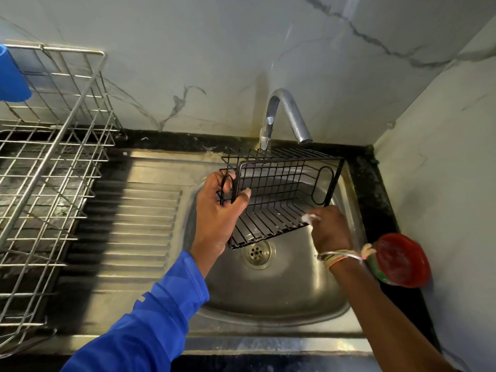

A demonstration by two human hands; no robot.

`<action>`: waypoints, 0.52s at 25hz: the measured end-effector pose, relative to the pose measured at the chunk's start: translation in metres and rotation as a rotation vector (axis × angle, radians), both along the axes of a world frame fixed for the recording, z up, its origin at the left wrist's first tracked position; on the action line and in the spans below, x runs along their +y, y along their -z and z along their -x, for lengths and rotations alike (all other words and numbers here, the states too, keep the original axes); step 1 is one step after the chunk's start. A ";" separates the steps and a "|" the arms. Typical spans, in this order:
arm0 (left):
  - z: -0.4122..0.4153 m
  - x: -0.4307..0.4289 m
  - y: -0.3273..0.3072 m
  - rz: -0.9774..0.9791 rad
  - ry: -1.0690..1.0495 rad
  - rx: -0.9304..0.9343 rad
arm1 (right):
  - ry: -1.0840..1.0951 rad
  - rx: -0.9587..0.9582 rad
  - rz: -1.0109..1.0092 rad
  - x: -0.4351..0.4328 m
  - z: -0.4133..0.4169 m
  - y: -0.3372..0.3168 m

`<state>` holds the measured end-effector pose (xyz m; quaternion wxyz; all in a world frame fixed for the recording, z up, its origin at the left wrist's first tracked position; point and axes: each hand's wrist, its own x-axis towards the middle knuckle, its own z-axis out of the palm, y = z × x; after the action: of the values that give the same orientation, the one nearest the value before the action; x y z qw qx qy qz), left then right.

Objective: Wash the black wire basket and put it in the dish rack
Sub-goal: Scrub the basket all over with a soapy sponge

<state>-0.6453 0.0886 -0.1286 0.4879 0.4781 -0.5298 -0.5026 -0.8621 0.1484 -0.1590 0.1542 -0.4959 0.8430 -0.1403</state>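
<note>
The black wire basket (279,191) hangs tilted on its side above the steel sink bowl (281,291), just under the tap. My left hand (218,210) grips its left end at the oval handle, thumb over the rim. My right hand (328,228) holds a small white, soapy scrubber (311,218) against the basket's lower right corner. The steel dish rack (51,167) stands on the counter at the far left.
The chrome tap (285,114) curves over the back of the sink. A ribbed drainboard (128,232) lies between sink and rack. A red-lidded container (397,260) sits at the sink's right edge by the side wall. A blue object (12,76) rests on the rack's upper left.
</note>
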 end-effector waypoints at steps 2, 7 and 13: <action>0.001 -0.002 -0.001 0.004 -0.008 0.002 | -0.098 -0.024 0.057 0.007 -0.035 -0.001; -0.003 -0.004 -0.007 0.022 -0.010 -0.033 | -0.080 0.059 0.078 0.006 -0.006 0.009; -0.002 -0.004 -0.012 0.033 -0.002 -0.057 | -0.171 0.037 0.160 0.008 -0.041 0.007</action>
<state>-0.6435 0.0849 -0.1164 0.4810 0.4848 -0.5510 -0.4796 -0.8206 0.1567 -0.1656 0.1102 -0.5792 0.7864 -0.1842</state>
